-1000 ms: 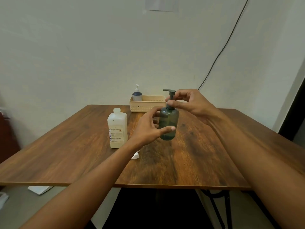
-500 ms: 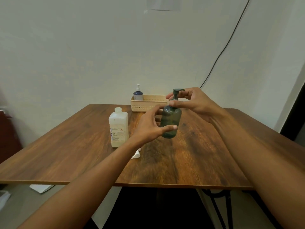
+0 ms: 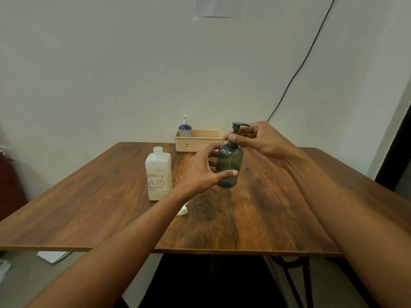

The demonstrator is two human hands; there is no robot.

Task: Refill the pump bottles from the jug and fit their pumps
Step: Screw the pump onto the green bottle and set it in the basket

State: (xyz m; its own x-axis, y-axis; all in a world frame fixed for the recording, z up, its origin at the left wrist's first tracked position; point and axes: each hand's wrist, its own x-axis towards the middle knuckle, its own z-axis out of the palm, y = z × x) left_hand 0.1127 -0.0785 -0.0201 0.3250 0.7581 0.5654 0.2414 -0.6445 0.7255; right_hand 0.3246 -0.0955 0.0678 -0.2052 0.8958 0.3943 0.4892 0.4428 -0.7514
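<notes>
Green pump bottle [image 3: 229, 166]: centre of the frame, held above the wooden table [image 3: 255, 214]; upright, tilted slightly.
Left hand [image 3: 203, 172]: wrapped around the bottle body, thumb across the front, fingers behind.
Right hand [image 3: 259, 138]: fingertips closed on the pump [image 3: 235, 135] at its collar, above the bottle shoulder.
Step in hand: judged to be turning the pump collar onto the neck; whether the thread is fully seated cannot be told.
Handling: smooth, rigid, tinted plastic, likely slippery if wet. Weight depends on fill, and the level is not readable through the wall. Grip the body mid-height; turn at the collar, not the thin nozzle head, which gives poor purchase.
Jug [image 3: 158, 176]: white, uncapped, standing left of centre on the table, near the left forearm. An elbow sweep could tip it.
Small white item [image 3: 182, 211]: on the table, partly hidden under the left forearm; identity unclear.
Basket [image 3: 200, 141]: at the far table edge, upper centre, with a blue pump bottle [image 3: 184, 130] at its left end.
Open room: the bare table surface right of centre and toward the near edge offers room to set the bottle down.
</notes>
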